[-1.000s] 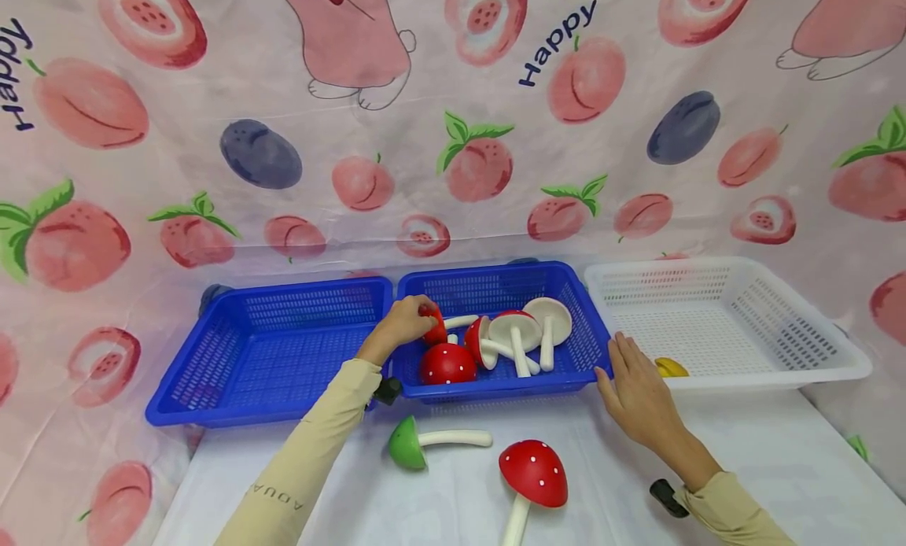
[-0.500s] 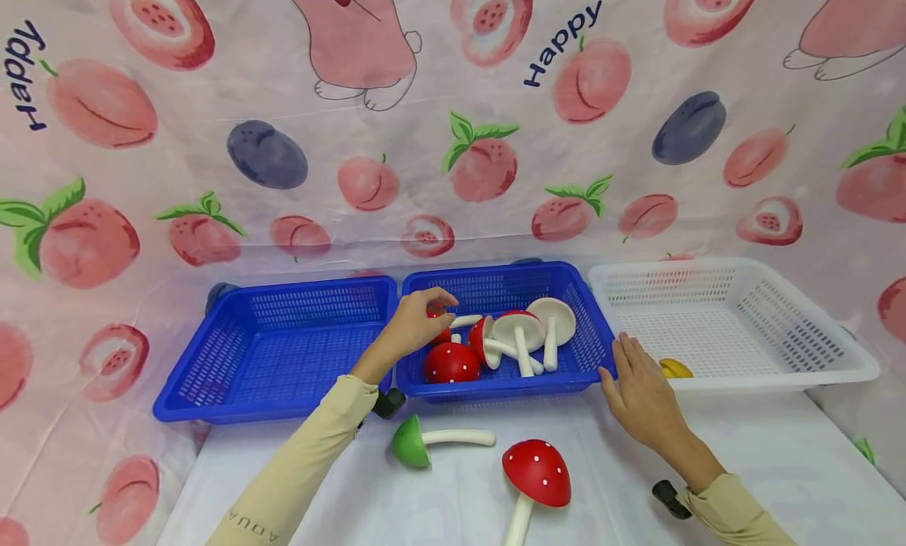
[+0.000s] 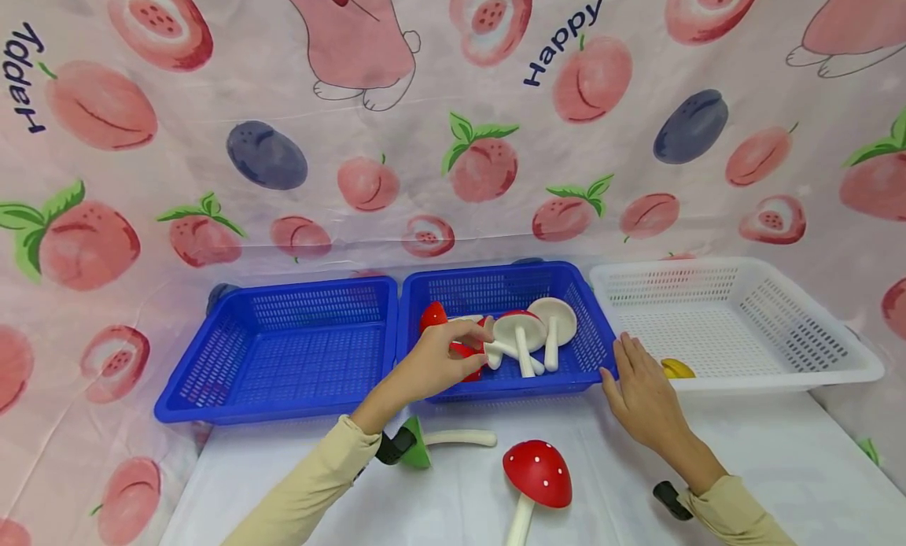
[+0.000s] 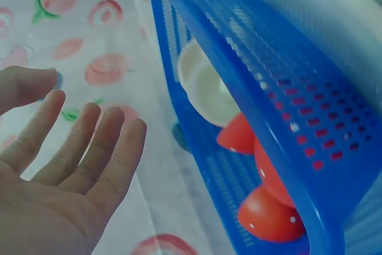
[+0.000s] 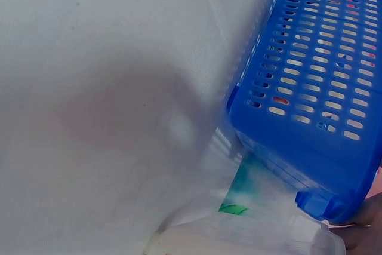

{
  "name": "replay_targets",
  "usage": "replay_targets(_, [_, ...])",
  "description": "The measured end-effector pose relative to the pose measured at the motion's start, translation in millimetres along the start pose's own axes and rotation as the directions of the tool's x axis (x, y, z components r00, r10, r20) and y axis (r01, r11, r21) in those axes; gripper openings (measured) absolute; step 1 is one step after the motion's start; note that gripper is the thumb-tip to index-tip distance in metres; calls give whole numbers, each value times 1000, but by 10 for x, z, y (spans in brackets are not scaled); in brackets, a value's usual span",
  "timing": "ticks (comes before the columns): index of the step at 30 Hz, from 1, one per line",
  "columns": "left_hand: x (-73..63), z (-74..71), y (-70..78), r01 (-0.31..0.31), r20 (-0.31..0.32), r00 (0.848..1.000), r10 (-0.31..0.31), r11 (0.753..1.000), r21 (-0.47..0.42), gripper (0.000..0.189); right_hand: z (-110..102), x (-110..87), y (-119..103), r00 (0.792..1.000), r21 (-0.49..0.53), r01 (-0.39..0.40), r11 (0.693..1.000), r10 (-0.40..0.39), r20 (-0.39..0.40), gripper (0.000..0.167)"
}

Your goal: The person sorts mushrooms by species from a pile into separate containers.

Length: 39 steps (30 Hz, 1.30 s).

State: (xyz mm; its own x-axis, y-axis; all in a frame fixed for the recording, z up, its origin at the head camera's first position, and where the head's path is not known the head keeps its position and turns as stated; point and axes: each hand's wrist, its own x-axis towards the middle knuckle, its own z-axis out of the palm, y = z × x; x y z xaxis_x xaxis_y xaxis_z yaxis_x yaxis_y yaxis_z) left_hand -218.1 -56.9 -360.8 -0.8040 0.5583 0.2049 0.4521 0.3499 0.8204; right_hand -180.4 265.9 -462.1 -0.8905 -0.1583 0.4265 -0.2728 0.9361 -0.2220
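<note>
My left hand (image 3: 439, 365) hovers over the near-left part of the middle blue basket (image 3: 488, 270), with nothing between its fingers. In the left wrist view that hand (image 4: 71, 177) shows a bare palm, its fingers lightly bent and spread. Several toy mushrooms lie in the basket: a red-capped one (image 3: 432, 316) at the left, a white-gilled one (image 3: 555, 323) at the right, others partly hidden behind the hand. My right hand (image 3: 646, 392), fingers straight, rests against the basket's front right corner. Only its fingers (image 5: 364, 237) show in the right wrist view.
A green-capped mushroom (image 3: 460, 437) and a red spotted mushroom (image 3: 536, 471) lie on the white tablecloth in front. A second blue basket (image 3: 283, 410) stands left. The white basket (image 3: 778, 379) at right holds a yellow object (image 3: 676, 368). A fruit-print cloth hangs behind.
My left hand has let go of the red-capped mushroom at the basket's left end and moved right and toward me. My right hand has stayed at the corner.
</note>
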Motion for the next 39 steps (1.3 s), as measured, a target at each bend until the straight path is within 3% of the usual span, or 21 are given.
replay_targets(7, [-244, 133, 169, -54, 9, 999, 54, 998, 22, 24, -11, 7, -17, 1000, 4, -1, 1000, 1, 4, 58])
replay_targets(13, [-466, 272, 186, -55, 13, 998, 54, 998, 25, 25, -28, 12, -16, 1000, 8, 11, 1000, -11, -10, 57])
replay_targets(20, [-668, 415, 123, 43, 67, 997, -43, 999, 3, 24, -33, 18, -21, 1000, 18, 15, 1000, -14, -14, 56])
replay_targets(24, [-753, 486, 92, 71, 90, 994, -67, 996, -47, 23, -42, 11, -26, 1000, 16, 17, 1000, -17, -13, 56])
replay_targets(32, [-942, 719, 1, 127, 46, 991, -123, 985, -116, 19, -29, 19, -32, 1000, 2, 14, 1000, -14, -26, 56])
replay_targets(36, [-1026, 868, -57, 204, 48, 979, -199, 962, -179, 18, -26, 19, -34, 1000, 4, 12, 1000, -12, -25, 56])
replay_targets(39, [-1061, 966, -99, 286, 93, 958, -272, 932, -221, 18, -23, 15, -35, 1000, 5, 12, 1000, -12, -22, 57])
